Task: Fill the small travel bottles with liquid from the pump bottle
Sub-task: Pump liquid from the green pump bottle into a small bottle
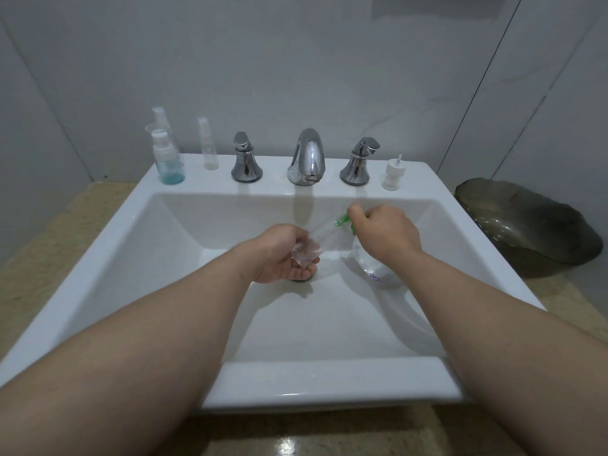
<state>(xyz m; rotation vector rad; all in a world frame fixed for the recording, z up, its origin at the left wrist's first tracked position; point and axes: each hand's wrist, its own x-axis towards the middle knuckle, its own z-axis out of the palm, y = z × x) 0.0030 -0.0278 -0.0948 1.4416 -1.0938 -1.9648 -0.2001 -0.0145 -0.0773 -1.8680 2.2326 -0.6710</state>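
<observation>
The left hand (pixel 281 256) is half closed, palm up, its fingers curled round the base of a small bottle (pixel 306 253). The bottle is clear and lies tilted, its upper end reaching up and right toward the pump; that end is blurred, so I cannot tell whether it touches the nozzle. The hand hangs over the middle of the sink (pixel 184 225) floor, just above the drain (pixel 301 280), which it mostly covers.

The right hand (pixel 386 233) is closed, knuckles up, its fingers curled down over the green pump head (pixel 342 220). The nozzle points left, toward the small bottle. Below the hand is the pump bottle (pixel 370 263), clear with clear liquid inside, leaning a little, its base on the sink floor just right of the drain. The two hands are near each other but apart.

Along the back edge of the sink, the spout (pixel 307 158) stands in the middle with a chrome handle on each side, left handle (pixel 246 162) and right handle (pixel 357 162). At the back left corner stands a blue bottle (pixel 170 164) with a white sprayer, a second sprayer (pixel 160 118) showing behind it. Between that corner and the left handle stands a slim bottle (pixel 209 148), clear. Near the back right corner sits a loose white cap (pixel 392 175) with a short tube sticking up. On the counter (pixel 49 245), right of the sink, sits a dark bowl (pixel 526 225).
</observation>
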